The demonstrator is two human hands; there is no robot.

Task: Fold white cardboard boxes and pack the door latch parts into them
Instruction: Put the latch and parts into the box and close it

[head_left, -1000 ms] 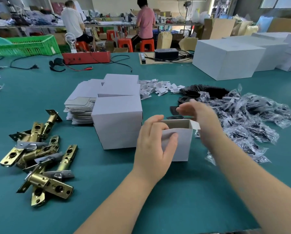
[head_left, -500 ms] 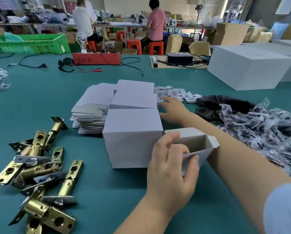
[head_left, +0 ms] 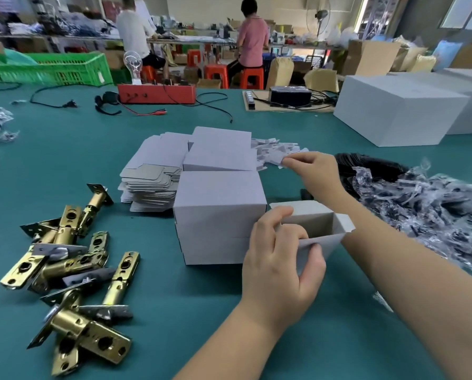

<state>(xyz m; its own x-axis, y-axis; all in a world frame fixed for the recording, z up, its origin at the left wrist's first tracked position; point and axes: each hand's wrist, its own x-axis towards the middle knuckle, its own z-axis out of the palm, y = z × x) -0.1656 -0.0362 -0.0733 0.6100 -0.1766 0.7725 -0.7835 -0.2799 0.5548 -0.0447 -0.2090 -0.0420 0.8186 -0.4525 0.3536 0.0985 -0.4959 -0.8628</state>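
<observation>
My left hand (head_left: 280, 256) grips the near wall of a small open white box (head_left: 318, 223), thumb outside and fingers inside the rim. The box stands tilted on the green table beside stacked closed white boxes (head_left: 218, 215). My right hand (head_left: 315, 171) reaches past the box to a heap of small white cardboard pieces (head_left: 273, 150) and pinches one of them. Several brass door latches (head_left: 67, 267) lie in a pile at the left. A stack of flat box blanks (head_left: 152, 176) sits behind the closed boxes.
A heap of small clear plastic bags (head_left: 426, 209) with dark parts spreads at the right, black pieces (head_left: 371, 163) behind it. Large white cartons (head_left: 399, 111) stand at the far right. A red device (head_left: 156, 93) with cables and a green crate (head_left: 51, 68) lie at the back. Two people sit beyond.
My right hand has left the box opening, reached forward to the heap of small cardboard pieces and pinched one. My left hand kept its hold on the open box, which tilted.
</observation>
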